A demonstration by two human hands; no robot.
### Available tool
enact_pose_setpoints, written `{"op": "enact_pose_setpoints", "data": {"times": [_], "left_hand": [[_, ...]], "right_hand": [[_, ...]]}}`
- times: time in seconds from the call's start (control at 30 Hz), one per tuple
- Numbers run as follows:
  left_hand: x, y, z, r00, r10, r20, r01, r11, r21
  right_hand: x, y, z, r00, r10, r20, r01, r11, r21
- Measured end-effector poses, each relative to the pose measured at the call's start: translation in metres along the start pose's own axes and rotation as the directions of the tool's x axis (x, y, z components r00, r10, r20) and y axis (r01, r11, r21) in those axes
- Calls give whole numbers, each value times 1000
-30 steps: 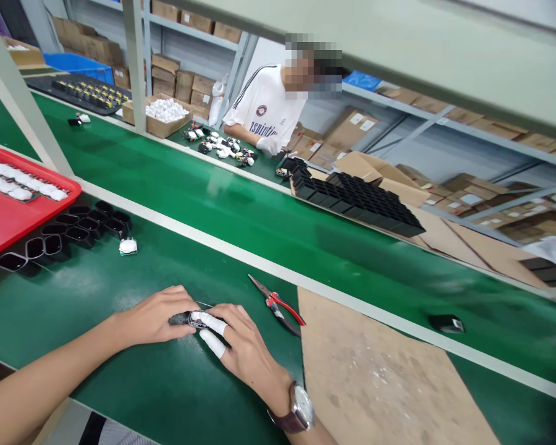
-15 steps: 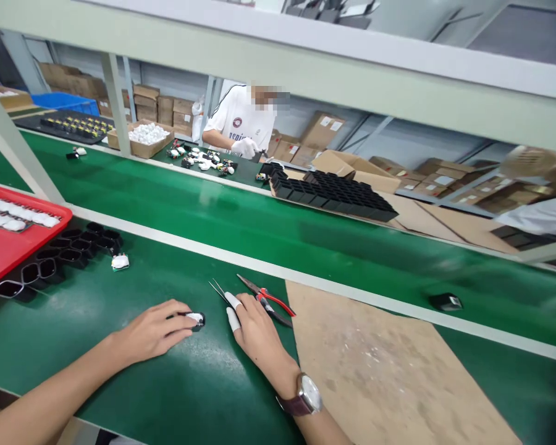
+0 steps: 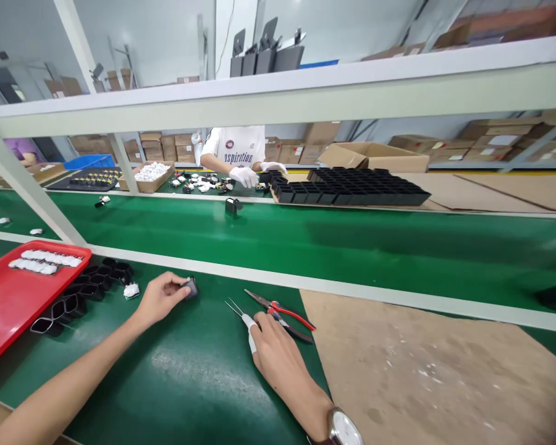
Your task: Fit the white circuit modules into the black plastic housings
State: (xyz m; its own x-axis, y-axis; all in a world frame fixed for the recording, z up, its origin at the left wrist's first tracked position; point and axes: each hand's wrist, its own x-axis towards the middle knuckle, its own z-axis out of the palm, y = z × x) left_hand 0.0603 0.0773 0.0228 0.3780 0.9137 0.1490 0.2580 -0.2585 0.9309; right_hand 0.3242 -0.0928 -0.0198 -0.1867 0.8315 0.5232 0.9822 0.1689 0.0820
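Note:
My left hand [image 3: 160, 299] pinches a small black housing [image 3: 192, 287] between thumb and fingers, just above or on the green table. White finger covers show on my right hand [image 3: 271, 340], which is closed on thin metal tweezers [image 3: 234, 307], their tips pointing up and left. Right beside that hand lie red-handled pliers [image 3: 278, 309]. Left of my left hand, a white component [image 3: 131, 290] rests next to rows of black housings [image 3: 76, 295].
A red tray [image 3: 16, 303] with white parts is at the left. Across the green belt [image 3: 306, 247], a person in white gloves works beside black housings [image 3: 361, 188]. Cardboard [image 3: 435, 358] covers the right side. A white beam [image 3: 278, 99] crosses above.
The view has tilted up and levelled. My left hand has lifted the black housing and moved it away from me. A black part now shows on the belt near the person opposite.

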Motion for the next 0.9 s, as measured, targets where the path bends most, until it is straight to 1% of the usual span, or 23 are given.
{"op": "enact_pose_setpoints", "data": {"times": [0.07,0.13,0.17,0.23,0.27,0.3,0.37,0.43,0.47,0.5,0.53,0.63,0.7,0.73,0.77,0.8,0.83,0.9], "left_hand": [[42,-1,-6,994,81,-69,-70,986,149],[82,-2,-13,983,138,-123,-98,952,289],[98,-2,-15,977,159,-141,-101,931,351],[118,-5,-17,969,196,-153,-106,883,457],[121,-6,-16,965,214,-148,-114,857,502],[119,-8,-15,962,236,-136,-127,830,543],[103,-11,-13,954,286,-95,-170,770,615],[74,-12,-19,940,339,-38,-226,702,675],[58,-11,-26,932,362,-13,-250,667,702],[41,-9,-37,924,382,4,-265,633,728],[25,-7,-52,917,398,9,-268,601,753],[-12,-4,-110,903,427,-52,-201,526,827],[-26,-9,-147,900,428,-89,-149,491,858],[-31,-13,-161,901,423,-93,-134,478,868],[-33,-18,-172,905,417,-88,-129,466,875],[-35,-24,-178,909,409,-77,-131,457,880],[-35,-29,-181,913,403,-65,-136,451,882],[-34,-37,-179,916,400,-44,-151,444,883]], "right_hand": [[-2,1,2,999,-5,-34,4,1000,-23],[-5,2,5,998,-23,-62,21,999,-32],[-7,3,6,997,-37,-72,35,999,-36],[-11,6,10,994,-67,-86,63,997,-42],[-13,8,12,993,-82,-90,79,996,-42],[-15,10,14,991,-101,-91,98,994,-38],[-18,15,17,986,-136,-96,134,991,-25],[-20,20,20,979,-164,-125,164,986,-9],[-20,21,21,974,-175,-146,177,984,1],[-20,23,20,969,-183,-164,188,982,16],[-19,23,20,966,-187,-178,197,980,35],[-12,19,14,964,-197,-178,218,970,107],[-2,7,10,962,-216,-164,244,955,168],[5,-3,9,960,-232,-157,261,944,201],[13,-14,9,957,-250,-150,280,930,238],[23,-28,9,952,-268,-145,299,915,271],[35,-43,11,952,-275,-133,304,904,302],[62,-75,17,941,-320,-107,337,868,365]]}}
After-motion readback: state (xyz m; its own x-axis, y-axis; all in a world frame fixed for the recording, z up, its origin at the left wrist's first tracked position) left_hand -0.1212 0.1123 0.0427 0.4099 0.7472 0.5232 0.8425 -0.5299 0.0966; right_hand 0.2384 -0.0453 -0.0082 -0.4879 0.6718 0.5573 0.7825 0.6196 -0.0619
